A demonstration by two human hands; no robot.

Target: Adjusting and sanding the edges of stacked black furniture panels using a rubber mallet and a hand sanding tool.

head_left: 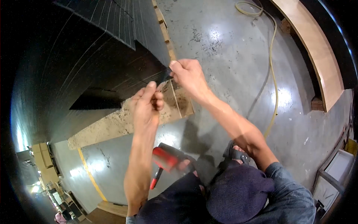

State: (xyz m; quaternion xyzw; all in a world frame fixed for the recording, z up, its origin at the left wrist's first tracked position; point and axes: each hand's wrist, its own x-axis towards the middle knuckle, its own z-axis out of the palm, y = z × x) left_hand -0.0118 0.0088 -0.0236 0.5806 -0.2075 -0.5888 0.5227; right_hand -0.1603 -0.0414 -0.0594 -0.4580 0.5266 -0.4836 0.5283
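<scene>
I've got my right hand (188,74) pinching the dark strip (164,76) at the panel's (93,67) corner, left hand (146,104) just below it, fingers curled near the loose end. Peeling stage, I'd say; next wants a steady pull.

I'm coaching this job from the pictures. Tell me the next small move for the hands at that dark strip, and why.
Probably press the dark strip down flat against the dark panel. The right hand pinches its end, and the left hand is right beside it, fingers curled, over the bare board.
</scene>
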